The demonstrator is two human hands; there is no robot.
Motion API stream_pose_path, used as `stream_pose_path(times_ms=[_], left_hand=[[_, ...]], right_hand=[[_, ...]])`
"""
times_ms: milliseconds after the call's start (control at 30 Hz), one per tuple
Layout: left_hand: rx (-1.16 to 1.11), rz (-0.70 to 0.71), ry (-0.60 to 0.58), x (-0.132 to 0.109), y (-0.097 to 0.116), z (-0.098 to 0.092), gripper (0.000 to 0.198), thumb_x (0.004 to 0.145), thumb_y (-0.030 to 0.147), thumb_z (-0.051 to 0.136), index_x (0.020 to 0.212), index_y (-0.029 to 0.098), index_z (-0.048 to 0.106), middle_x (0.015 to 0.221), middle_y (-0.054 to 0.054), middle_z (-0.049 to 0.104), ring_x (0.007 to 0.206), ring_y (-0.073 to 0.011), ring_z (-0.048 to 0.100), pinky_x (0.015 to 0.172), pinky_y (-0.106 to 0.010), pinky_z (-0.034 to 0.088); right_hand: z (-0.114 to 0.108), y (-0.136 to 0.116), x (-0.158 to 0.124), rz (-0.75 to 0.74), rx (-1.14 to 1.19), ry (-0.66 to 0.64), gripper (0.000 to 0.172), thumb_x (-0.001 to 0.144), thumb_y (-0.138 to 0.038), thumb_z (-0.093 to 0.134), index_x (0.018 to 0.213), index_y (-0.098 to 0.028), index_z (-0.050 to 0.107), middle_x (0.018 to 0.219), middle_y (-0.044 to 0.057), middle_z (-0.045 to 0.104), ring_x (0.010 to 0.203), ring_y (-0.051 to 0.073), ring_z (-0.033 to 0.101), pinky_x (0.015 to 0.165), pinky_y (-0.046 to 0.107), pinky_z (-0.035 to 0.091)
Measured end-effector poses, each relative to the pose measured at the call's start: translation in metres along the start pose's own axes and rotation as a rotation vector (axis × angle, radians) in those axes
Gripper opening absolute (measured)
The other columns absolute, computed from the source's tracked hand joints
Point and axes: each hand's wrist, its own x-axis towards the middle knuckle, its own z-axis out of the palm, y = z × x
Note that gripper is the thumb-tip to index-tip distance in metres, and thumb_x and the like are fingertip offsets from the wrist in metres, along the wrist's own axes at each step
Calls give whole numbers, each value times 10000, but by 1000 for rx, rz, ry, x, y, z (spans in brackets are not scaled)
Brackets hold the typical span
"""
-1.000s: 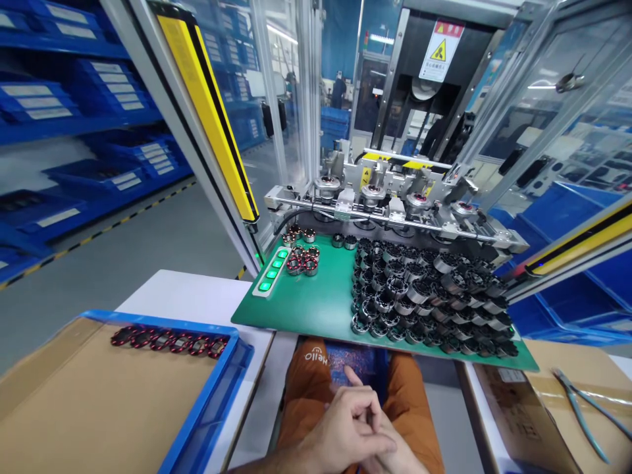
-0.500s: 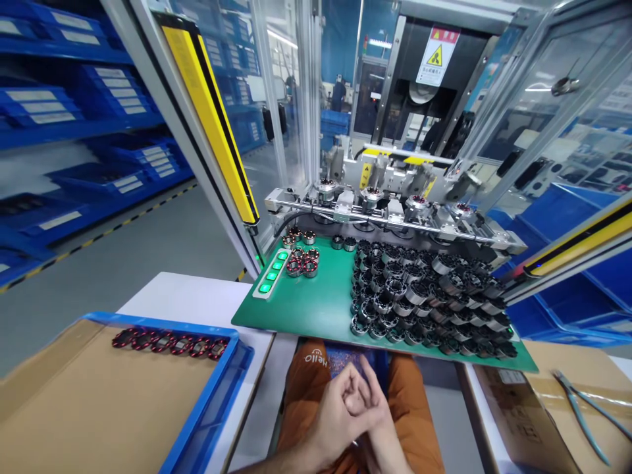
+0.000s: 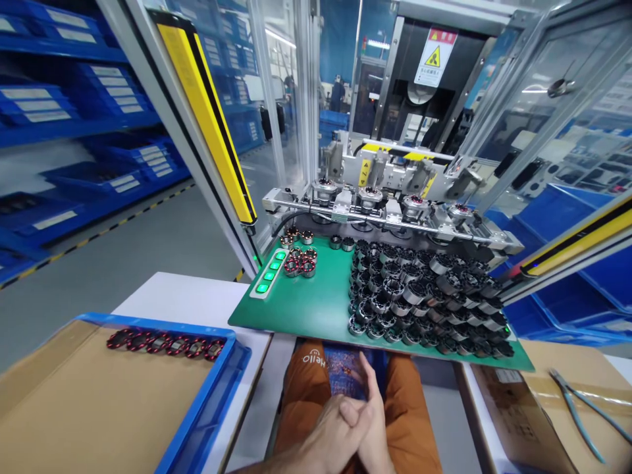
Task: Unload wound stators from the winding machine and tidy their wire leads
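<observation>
My hands are together over my lap, below the green work surface [image 3: 316, 309]. My left hand [image 3: 333, 428] lies closed against my right hand [image 3: 371, 411], its fingers wrapped at the palm. The right hand's fingers stretch forward, slightly spread; no part shows in either hand. Beyond them, steel ring-shaped stator cores [image 3: 392, 289] stand in a dense stacked block on the right of the surface. A few copper-wound stators [image 3: 300, 263] sit at its left, beside a strip of green-lit buttons [image 3: 269, 276].
A machine fixture [image 3: 390, 207] bearing stators spans the back. At left, a blue-rimmed tray [image 3: 200, 421] lined with cardboard holds a row of wound stators [image 3: 165, 343]. Pliers [image 3: 575, 411] lie on a cardboard box [image 3: 523, 401] at right. Yellow light-curtain posts [image 3: 207, 118] flank the machine.
My hands have drawn slightly down and closer together; the left fingers have folded in against the right hand. The stators and fixture look the same. The view has shifted a little.
</observation>
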Motion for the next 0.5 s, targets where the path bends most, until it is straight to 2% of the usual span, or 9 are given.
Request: stream_pose_path(times_ms=[67, 133, 200, 300, 400, 500], left_hand=[[39, -21, 5, -2, -3, 3, 690, 1117, 576, 175, 867, 199, 696, 1004, -161, 807, 992, -300, 727, 970, -430, 535], [77, -50, -1, -4, -4, 4, 662, 1100, 526, 214, 971, 178, 762, 1099, -195, 811, 1105, -346, 730, 1058, -484, 536], [79, -74, -2, -7, -4, 4, 628, 1083, 479, 264, 1079, 160, 806, 1162, -216, 808, 1153, -367, 740, 1069, -499, 548], [88, -95, 30, -9, -1, 4, 579, 1061, 443, 332, 1133, 165, 834, 1172, -233, 806, 1144, -376, 765, 1009, -481, 580], [121, -84, 57, -10, 2, 5, 511, 1020, 428, 402, 1070, 162, 836, 1106, -241, 805, 1101, -386, 772, 969, -479, 591], [114, -58, 38, -10, 2, 8, 438, 977, 388, 438, 928, 158, 807, 995, -215, 793, 990, -352, 765, 895, -458, 577]], right_hand=[[2, -8, 1, 43, 7, -41, 973, 794, -646, 919, 1622, -205, 660, 1551, 157, 726, 1474, 393, 669, 1310, 514, 485], [3, -12, 2, 112, 54, -135, 906, 796, -726, 894, 1536, -225, 743, 1546, 164, 731, 1467, 408, 675, 1306, 555, 481], [2, -13, 3, 152, 96, -233, 874, 779, -798, 872, 1438, -226, 814, 1489, 183, 762, 1415, 428, 709, 1266, 584, 512], [-2, -14, 3, 162, 123, -354, 774, 787, -821, 862, 1291, -235, 889, 1381, 192, 810, 1327, 418, 755, 1218, 581, 538], [-7, -20, 0, 199, 203, -449, 713, 802, -809, 873, 1264, -266, 900, 1330, 177, 829, 1278, 376, 774, 1177, 538, 559], [-12, -30, -5, 288, 299, -518, 729, 776, -787, 921, 1333, -320, 873, 1418, 152, 802, 1318, 340, 758, 1181, 498, 551]])
